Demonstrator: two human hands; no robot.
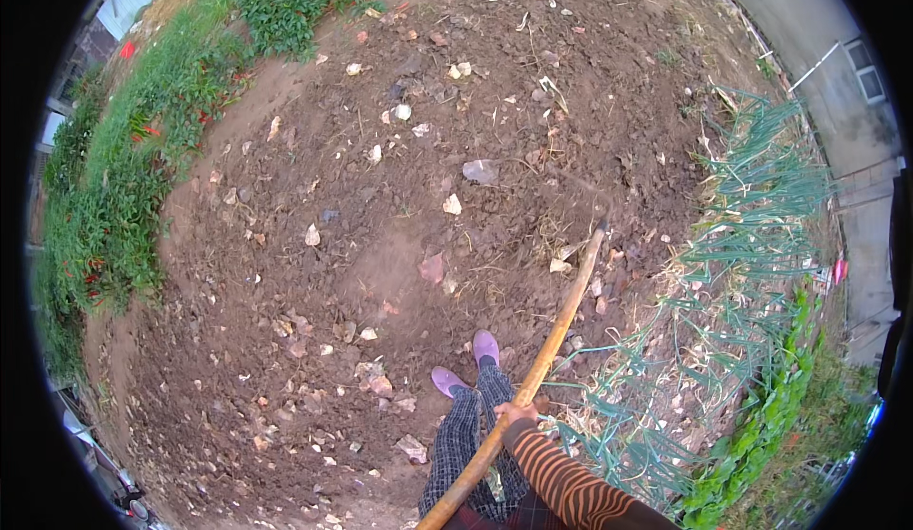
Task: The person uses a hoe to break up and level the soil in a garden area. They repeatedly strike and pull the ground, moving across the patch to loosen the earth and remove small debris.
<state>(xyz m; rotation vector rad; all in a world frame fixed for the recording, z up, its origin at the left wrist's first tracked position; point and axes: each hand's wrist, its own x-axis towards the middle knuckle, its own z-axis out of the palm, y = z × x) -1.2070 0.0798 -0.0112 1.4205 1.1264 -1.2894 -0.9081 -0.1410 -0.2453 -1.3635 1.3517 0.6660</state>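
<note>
My right hand (518, 413) is closed around a long wooden pole (553, 341), like a tool handle, which slants from the bottom of the view up to the right. Its far end reaches the brown soil (399, 259); whatever head it bears there is blurred and cannot be made out. My left hand is out of view. Striped sleeve, checked trousers and purple shoes (486, 347) show below, the shoes standing on the soil beside the pole.
Green onion plants (756, 194) grow along the right, with leafy greens (777, 401) beyond. Pepper plants (121, 209) bearing red fruit line the left. Pale dry leaves and a clear plastic-like piece (481, 171) lie on the soil. A grey wall (792, 9) stands at the right.
</note>
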